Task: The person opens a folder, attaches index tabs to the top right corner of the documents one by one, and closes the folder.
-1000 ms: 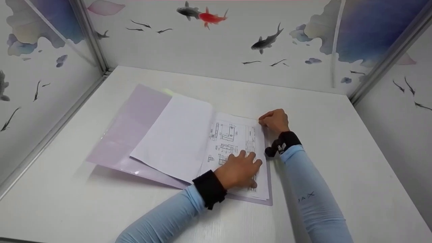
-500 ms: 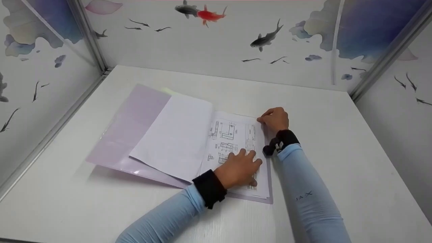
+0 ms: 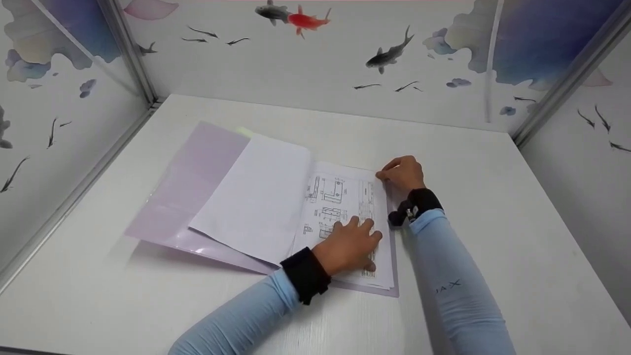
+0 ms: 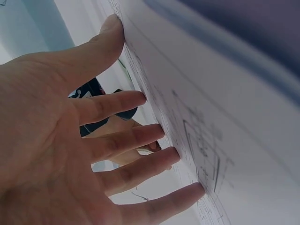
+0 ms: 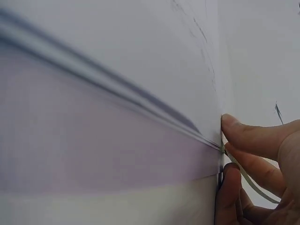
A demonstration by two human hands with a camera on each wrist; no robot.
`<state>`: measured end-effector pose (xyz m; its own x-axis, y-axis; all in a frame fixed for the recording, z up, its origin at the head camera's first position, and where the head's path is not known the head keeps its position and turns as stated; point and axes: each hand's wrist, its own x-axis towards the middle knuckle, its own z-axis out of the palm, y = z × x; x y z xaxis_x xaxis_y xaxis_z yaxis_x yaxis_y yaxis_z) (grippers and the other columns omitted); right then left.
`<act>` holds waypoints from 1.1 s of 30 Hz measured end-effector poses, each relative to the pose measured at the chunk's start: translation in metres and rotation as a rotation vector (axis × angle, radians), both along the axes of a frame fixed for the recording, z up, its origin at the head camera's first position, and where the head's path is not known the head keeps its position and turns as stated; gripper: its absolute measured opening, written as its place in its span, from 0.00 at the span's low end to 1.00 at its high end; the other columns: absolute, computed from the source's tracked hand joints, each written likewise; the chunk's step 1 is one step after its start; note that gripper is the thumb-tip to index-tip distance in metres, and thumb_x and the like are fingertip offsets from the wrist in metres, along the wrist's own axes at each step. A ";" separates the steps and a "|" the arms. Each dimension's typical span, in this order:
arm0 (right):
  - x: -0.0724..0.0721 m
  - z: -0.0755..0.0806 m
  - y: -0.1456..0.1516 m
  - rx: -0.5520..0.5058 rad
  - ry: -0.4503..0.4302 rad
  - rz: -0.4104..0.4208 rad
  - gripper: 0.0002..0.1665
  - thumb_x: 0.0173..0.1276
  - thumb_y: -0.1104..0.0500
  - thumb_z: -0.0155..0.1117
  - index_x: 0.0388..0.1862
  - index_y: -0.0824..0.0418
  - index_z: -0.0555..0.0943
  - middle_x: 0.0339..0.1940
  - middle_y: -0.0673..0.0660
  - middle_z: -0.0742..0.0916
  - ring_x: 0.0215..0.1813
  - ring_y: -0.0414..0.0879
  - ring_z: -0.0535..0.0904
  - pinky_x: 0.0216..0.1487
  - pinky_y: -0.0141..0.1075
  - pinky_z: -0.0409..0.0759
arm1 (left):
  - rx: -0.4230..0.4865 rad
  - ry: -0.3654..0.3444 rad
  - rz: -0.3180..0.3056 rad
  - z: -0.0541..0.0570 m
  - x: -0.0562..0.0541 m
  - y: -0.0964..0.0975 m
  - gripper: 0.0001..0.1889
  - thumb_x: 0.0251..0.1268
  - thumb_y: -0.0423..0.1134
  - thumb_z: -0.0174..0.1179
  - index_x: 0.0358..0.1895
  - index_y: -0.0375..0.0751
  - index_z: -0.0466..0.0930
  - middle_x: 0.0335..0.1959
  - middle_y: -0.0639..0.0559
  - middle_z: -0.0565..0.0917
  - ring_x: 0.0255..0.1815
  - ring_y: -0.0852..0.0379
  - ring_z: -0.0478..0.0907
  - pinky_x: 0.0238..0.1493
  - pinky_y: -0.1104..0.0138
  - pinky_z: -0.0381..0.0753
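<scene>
An open lilac folder (image 3: 182,182) lies on the white table, with white sheets in it. Its right-hand page (image 3: 340,172) carries black technical drawings. My left hand (image 3: 347,246) rests on this page, fingers spread and fingertips touching the paper, as the left wrist view also shows. At the page's far right corner is my right hand (image 3: 402,175). In the right wrist view its thumb and fingers pinch a thin yellow-green sticky note (image 5: 251,180), seen edge-on against the sheets' edge. The turned blank sheet (image 3: 261,197) lies over the folder's left cover.
Another yellow-green tab (image 3: 245,131) sticks out at the top of the turned sheet. The white table (image 3: 468,162) extends around the folder. White panels (image 3: 320,74) with painted fish and metal corner posts (image 3: 133,54) stand at the back and sides.
Both hands stay nearly where they were. The right wrist shifts slightly left, then back right, and the head view moves a little.
</scene>
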<state>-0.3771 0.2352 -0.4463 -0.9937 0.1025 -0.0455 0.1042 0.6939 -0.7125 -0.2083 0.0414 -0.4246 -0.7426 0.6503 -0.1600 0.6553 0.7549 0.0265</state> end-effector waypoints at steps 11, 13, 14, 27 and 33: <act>-0.002 0.003 0.006 0.046 0.021 0.058 0.15 0.67 0.61 0.68 0.49 0.67 0.89 0.51 0.69 0.89 0.48 0.57 0.85 0.45 0.38 0.80 | 0.007 0.016 -0.011 0.000 0.001 -0.001 0.33 0.64 0.61 0.68 0.69 0.52 0.75 0.64 0.50 0.76 0.58 0.50 0.73 0.53 0.53 0.82; -0.002 0.004 0.005 0.049 0.028 0.060 0.15 0.67 0.61 0.68 0.48 0.67 0.89 0.50 0.69 0.89 0.48 0.58 0.86 0.42 0.36 0.80 | 0.012 0.023 -0.010 0.000 0.001 -0.001 0.33 0.64 0.60 0.69 0.69 0.51 0.75 0.64 0.51 0.76 0.58 0.50 0.73 0.53 0.53 0.82; -0.002 0.004 0.005 0.055 0.031 0.061 0.15 0.66 0.61 0.68 0.48 0.67 0.89 0.51 0.69 0.89 0.48 0.59 0.86 0.41 0.35 0.80 | 0.015 0.025 -0.010 0.000 0.002 -0.001 0.33 0.64 0.60 0.69 0.69 0.51 0.76 0.64 0.50 0.76 0.58 0.49 0.73 0.52 0.53 0.82; 0.000 0.005 0.002 0.040 -0.060 0.037 0.20 0.68 0.57 0.68 0.54 0.67 0.85 0.62 0.66 0.81 0.55 0.58 0.79 0.54 0.44 0.79 | 0.018 0.030 -0.014 0.002 0.003 -0.003 0.33 0.64 0.60 0.69 0.69 0.51 0.76 0.65 0.50 0.76 0.59 0.49 0.73 0.53 0.52 0.82; 0.006 0.013 0.008 0.140 -0.038 0.072 0.28 0.70 0.53 0.64 0.61 0.70 0.79 0.67 0.73 0.77 0.62 0.66 0.76 0.61 0.55 0.77 | 0.015 0.013 0.001 -0.001 0.003 -0.002 0.34 0.63 0.60 0.69 0.69 0.51 0.75 0.66 0.51 0.75 0.60 0.50 0.73 0.54 0.53 0.81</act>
<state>-0.3707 0.2427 -0.4335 -0.9966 0.0386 -0.0731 0.0751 0.7929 -0.6047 -0.2054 0.0395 -0.4252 -0.7450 0.6521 -0.1406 0.6551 0.7549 0.0297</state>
